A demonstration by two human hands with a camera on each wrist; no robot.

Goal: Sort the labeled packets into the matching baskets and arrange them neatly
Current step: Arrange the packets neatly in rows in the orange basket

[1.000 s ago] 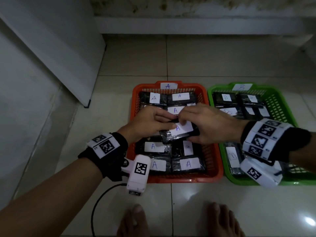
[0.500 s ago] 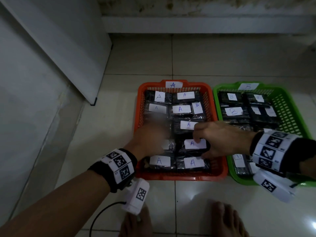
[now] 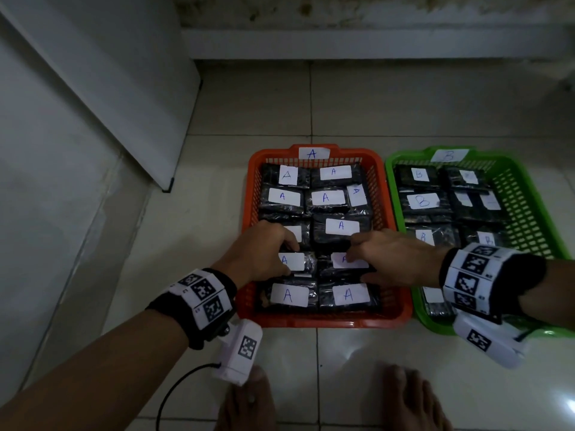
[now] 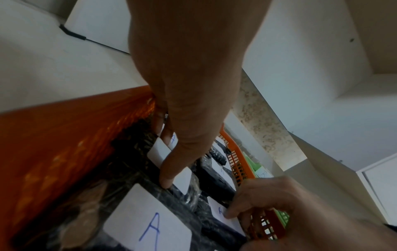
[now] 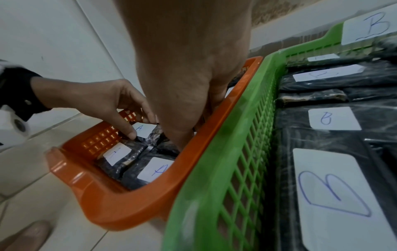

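Note:
The orange basket marked A holds several black packets with white A labels. My left hand grips the left packet in the second row from the front, fingers over its far edge and thumb on its near edge. Beside it, my right hand holds the right packet of the same row, its fingertips covering part of the label. The green basket marked B stands to the right, filled with B packets.
Both baskets sit side by side on a pale tiled floor. A white panel leans at the left and a low step runs along the back. My bare feet and a black cable lie just in front of the baskets.
Both hands earlier held one A packet above the middle of the orange basket. They have come down and forward, and each now grips its own packet in the second row from the front.

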